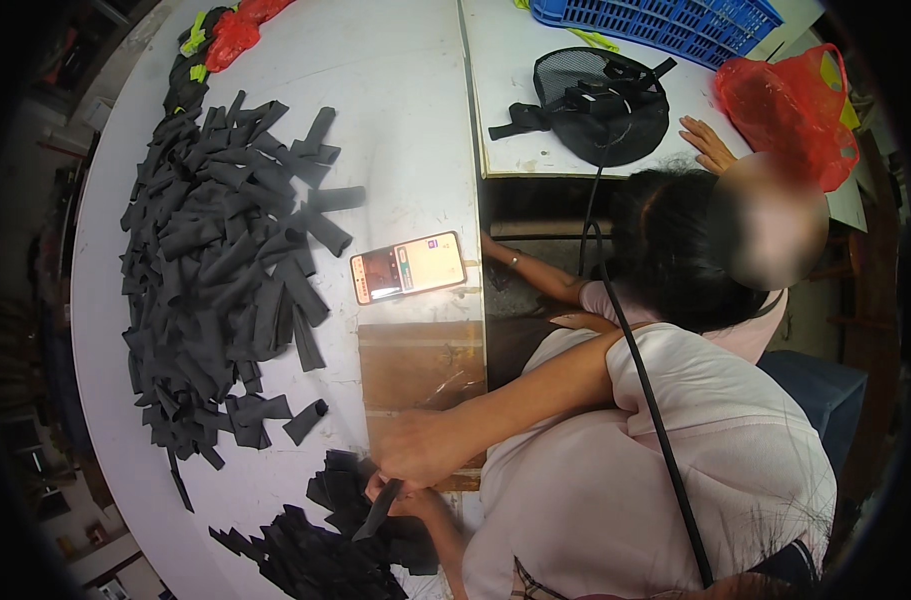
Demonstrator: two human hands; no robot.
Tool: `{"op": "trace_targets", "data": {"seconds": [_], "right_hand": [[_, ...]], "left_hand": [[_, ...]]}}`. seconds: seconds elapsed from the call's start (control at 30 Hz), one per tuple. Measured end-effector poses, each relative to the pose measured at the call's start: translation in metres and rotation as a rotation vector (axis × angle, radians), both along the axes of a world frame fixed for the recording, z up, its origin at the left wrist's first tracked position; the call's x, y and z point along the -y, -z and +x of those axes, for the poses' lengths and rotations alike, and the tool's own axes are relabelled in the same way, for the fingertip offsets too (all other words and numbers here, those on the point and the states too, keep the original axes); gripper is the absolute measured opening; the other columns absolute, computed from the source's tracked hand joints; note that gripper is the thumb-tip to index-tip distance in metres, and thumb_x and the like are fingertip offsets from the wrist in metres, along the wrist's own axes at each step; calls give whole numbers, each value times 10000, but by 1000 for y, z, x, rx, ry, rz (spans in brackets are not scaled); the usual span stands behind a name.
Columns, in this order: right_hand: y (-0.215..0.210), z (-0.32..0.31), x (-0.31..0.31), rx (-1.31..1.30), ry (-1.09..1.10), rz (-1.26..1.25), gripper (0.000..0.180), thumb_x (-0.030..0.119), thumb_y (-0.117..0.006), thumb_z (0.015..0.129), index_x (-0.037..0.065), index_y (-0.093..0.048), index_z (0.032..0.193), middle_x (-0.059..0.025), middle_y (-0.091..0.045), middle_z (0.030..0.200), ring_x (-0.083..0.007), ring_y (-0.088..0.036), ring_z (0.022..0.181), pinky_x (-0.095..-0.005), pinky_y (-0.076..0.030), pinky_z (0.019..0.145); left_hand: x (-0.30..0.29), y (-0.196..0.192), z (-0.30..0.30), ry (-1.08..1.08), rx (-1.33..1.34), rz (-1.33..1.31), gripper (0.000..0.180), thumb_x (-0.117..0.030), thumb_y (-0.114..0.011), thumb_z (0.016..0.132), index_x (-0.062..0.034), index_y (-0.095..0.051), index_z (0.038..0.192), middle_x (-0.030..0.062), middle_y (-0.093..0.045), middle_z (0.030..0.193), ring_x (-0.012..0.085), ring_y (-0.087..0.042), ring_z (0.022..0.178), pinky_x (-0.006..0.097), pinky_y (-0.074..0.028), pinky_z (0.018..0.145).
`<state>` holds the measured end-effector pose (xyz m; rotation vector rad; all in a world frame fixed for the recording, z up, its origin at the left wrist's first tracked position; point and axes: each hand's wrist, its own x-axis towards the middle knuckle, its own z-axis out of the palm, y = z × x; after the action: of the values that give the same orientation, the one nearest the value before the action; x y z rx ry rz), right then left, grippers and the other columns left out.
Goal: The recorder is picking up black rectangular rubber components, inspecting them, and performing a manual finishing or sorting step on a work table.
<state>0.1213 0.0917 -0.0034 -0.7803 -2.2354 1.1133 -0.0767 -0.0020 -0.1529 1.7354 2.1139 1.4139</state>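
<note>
The grip is narrow: the right hand point(417, 448) and the left hand point(403, 502) meet, their fingers closed on one dark strip point(378, 512), which hangs down from them at a slant. The fingertips are partly hidden, so how each finger presses I cannot tell. The strip is above the tabletop point(400, 110), close to its near edge, beside a brown board point(420, 362) that lies flat along this same edge.

Just beside the left hand, some black pieces point(300, 550) lie heaped on the tabletop. Toward its far edge spreads a big pile of dark grey fabric pieces point(215, 260). A phone point(408, 268) with lit screen lies near the near edge, beyond the board.

On a second tabletop point(515, 85), a round black mesh object point(630, 130) lies close to the edge, and a blue crate point(655, 25) and a red bag point(780, 110) are farther along. A co-worker's hand point(708, 145) rests near the bag.
</note>
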Motion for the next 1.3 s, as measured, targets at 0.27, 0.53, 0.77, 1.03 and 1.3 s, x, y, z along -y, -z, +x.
{"op": "trace_targets", "data": {"seconds": [0.27,0.53,0.77,1.03,1.3], "right_hand": [[-3,1,-2,20,-20,-20,234,202,-613,574,-30,-591,581,-187,-560,566,-336,-572,575,-394,-445,499],[-1,1,-1,30,-23,-35,249,208,-618,587,-39,-586,582,-184,-559,561,-335,-572,574,-391,-448,503],[-1,-1,-3,11,-40,-31,257,215,-620,587,-40,-585,586,-190,-559,570,-340,-571,588,-390,-448,509],[-8,3,-9,187,-138,-43,197,200,-579,696,6,-586,668,-129,-586,717,-306,-567,648,-406,-438,564],[5,-3,-5,159,-39,58,238,243,-583,658,12,-582,600,-124,-576,622,-296,-574,616,-383,-442,516]], "left_hand": [[4,5,-8,2,-19,-104,248,-243,-551,754,-1,-505,741,105,-497,696,230,-491,622,324,-397,566],[0,-1,2,-8,-22,-11,324,-237,-564,762,47,-479,630,147,-515,598,279,-500,550,357,-375,517],[4,5,-5,-12,23,-51,287,-199,-568,757,57,-484,657,131,-525,640,254,-516,579,317,-389,535],[2,14,-12,-2,49,-1,240,-149,-521,765,79,-506,693,159,-522,645,258,-515,614,326,-406,579],[7,22,-22,77,139,-45,249,-187,-501,782,56,-505,725,149,-530,658,204,-504,605,317,-410,579]]}}
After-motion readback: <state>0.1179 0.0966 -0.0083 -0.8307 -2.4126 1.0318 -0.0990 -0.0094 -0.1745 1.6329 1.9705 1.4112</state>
